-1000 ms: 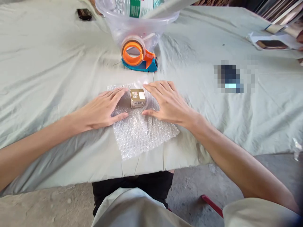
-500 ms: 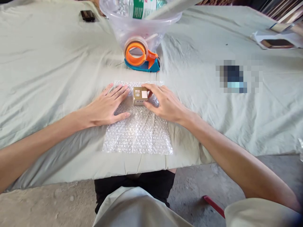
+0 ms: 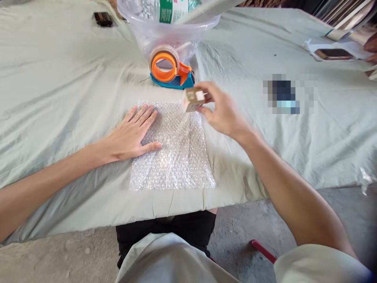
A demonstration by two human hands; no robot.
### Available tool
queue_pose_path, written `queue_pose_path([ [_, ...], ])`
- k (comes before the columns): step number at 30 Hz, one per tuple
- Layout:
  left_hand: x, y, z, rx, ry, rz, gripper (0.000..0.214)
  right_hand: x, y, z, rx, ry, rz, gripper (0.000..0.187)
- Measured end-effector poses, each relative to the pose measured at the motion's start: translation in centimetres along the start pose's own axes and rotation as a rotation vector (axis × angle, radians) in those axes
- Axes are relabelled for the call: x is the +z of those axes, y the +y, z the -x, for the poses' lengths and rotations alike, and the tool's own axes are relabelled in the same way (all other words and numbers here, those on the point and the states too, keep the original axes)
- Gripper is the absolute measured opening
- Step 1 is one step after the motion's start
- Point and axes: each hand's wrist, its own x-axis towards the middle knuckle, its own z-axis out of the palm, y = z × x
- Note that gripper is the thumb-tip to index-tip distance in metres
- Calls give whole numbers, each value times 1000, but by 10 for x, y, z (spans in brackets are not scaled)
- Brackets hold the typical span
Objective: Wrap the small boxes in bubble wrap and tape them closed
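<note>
A sheet of bubble wrap [image 3: 176,153] lies flat near the front edge of the cloth-covered table [image 3: 59,98]. My left hand [image 3: 132,131] rests open and flat on the sheet's left side, fingers spread. My right hand [image 3: 222,112] holds a small tan cardboard box [image 3: 192,99] pinched between thumb and fingers, lifted above the sheet's far right corner. The box is slightly blurred.
An orange and blue tape dispenser [image 3: 171,70] stands just beyond the sheet, in front of a clear plastic tub [image 3: 167,35] holding a bottle. A dark small object [image 3: 103,18] lies far left. Papers and a phone [image 3: 332,53] lie far right, near another person's fingers.
My right hand has closed on the small box and lifted it off the bubble wrap, up and to the right. The sheet now lies straightened. My left hand stays flat on it.
</note>
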Motion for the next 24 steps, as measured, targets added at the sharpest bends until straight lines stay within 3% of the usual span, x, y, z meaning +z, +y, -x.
queue_pose_path([
  [4,0,1,1,3,8,5,116,-31,42,0,207,101,142,58],
  [8,-1,3,1,-12,1,15,119,-47,58,7,297,89,186,55],
  [12,-3,4,0,-29,-15,24,120,-61,42,6,251,168,201,55],
  [16,-3,3,0,-43,-16,31,116,-84,3,8,293,177,227,47],
  [20,-4,5,1,-41,1,53,104,-99,-49,33,378,-72,257,51],
  [22,-5,7,2,-54,42,71,89,-94,-70,52,367,-302,237,63],
  [24,-7,11,4,-107,136,77,75,-82,-81,66,347,-455,245,73],
])
